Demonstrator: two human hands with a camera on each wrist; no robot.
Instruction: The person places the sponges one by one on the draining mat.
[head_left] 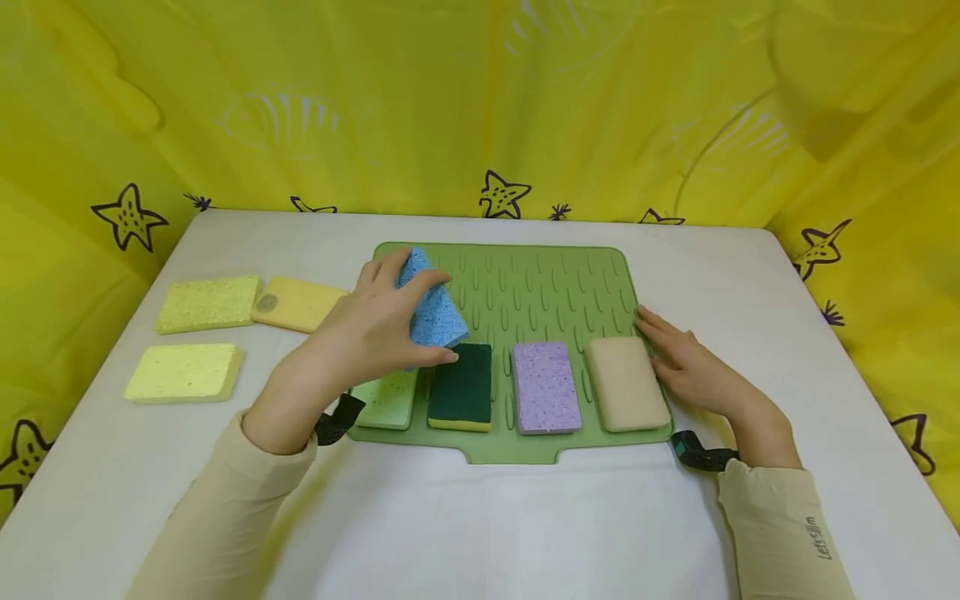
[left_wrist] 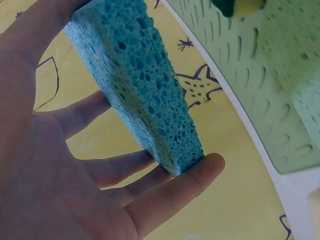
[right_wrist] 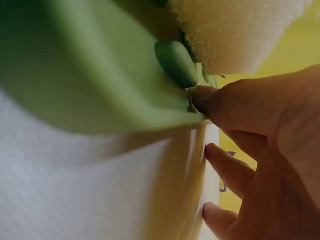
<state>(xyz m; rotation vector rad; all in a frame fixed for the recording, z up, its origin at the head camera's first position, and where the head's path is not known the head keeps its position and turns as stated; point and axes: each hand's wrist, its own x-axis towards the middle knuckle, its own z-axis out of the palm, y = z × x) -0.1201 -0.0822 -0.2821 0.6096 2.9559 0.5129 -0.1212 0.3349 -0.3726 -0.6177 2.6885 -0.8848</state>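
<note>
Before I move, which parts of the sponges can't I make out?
Head: part of the orange sponge's right end, behind the left hand.
Head: the far part of the pale green sponge, behind the same hand.
Left wrist: the blue sponge's upper end, cut off by the top edge.
Right wrist: the beige sponge's upper part, cut off by the top edge.

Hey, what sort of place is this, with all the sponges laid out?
Probably a curtained-off tabletop setup, perhaps for filming, rather than a working kitchen: yellow starfish-print fabric hangs behind and on both sides of a white table, and sponges lie on and beside a green textured mat.
</note>
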